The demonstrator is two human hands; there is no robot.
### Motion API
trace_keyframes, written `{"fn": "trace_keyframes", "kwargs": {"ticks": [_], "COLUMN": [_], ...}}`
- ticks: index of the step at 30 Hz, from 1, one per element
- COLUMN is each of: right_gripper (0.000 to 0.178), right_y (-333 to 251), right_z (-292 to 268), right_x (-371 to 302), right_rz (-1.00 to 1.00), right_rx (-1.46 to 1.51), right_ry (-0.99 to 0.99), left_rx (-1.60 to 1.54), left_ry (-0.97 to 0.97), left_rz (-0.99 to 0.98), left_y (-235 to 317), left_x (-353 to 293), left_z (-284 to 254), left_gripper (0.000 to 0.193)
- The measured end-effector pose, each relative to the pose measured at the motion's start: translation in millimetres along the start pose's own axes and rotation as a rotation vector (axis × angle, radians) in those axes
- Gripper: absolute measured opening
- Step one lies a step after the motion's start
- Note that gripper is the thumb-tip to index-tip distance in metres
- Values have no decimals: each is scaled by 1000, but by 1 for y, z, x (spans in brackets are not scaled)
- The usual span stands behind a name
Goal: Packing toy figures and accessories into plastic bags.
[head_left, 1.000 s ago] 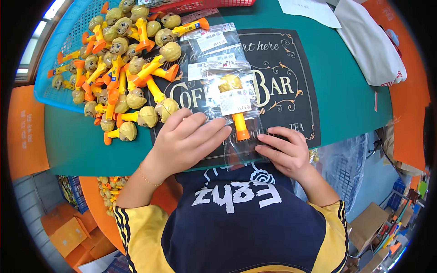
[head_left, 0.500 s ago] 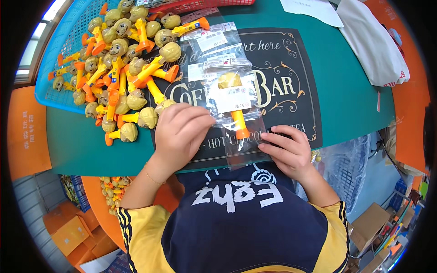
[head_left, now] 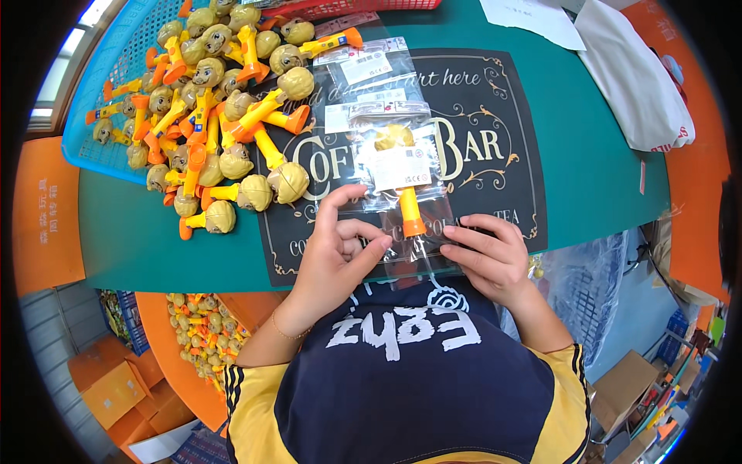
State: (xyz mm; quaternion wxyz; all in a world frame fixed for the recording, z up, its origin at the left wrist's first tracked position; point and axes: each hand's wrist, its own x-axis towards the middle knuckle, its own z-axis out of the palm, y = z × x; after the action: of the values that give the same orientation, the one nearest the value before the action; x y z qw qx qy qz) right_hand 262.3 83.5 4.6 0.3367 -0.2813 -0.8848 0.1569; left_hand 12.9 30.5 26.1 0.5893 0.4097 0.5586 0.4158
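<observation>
A toy [head_left: 410, 205] with a yellow stem and orange foot lies on the black mat [head_left: 495, 193], its golden head up inside a clear bag [head_left: 440, 174] and its foot toward the person. A white label [head_left: 400, 166] covers its middle, and clear film spreads between the 2 hands.

The left hand [head_left: 336, 251] has its index finger raised away from the thumb, the other fingers curled; the thumb tip is at the film's left edge, but I cannot tell whether it pinches anything. The right hand [head_left: 491, 259] lays its fingers at the film's right edge (its thumb is hidden, so I cannot tell if it grips).

Beyond the toy, more flat clear bags [head_left: 367, 68] overlap on the mat. To the left, similar toys [head_left: 209, 72] spill from a blue basket [head_left: 81, 143] onto the green tabletop [head_left: 603, 147]. A red basket [head_left: 348, 9] stands at the far edge, with white paper [head_left: 533, 19] and a white cloth bag [head_left: 634, 85] farther right.
</observation>
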Motion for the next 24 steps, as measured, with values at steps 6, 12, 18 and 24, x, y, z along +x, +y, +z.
{"fn": "trace_keyframes", "kwargs": {"ticks": [6,12,18,24], "right_gripper": [31,34,35,26], "right_y": [-2,-1,-2,-12], "right_z": [-2,-8,-10,-11], "right_x": [1,0,1,1], "right_rz": [3,-65,-73,11], "right_rx": [-1,106,151,101], "right_ry": [16,-6,12,-22], "left_rx": [-219,345,857,750], "left_ry": [68,-35,5,261], "left_rz": [81,402,894,702], "left_y": [-9,4,-5,-6], "left_x": [-9,-10,-9,-9], "left_z": [4,-4,-1,-3], "left_gripper": [20,19,26,19]}}
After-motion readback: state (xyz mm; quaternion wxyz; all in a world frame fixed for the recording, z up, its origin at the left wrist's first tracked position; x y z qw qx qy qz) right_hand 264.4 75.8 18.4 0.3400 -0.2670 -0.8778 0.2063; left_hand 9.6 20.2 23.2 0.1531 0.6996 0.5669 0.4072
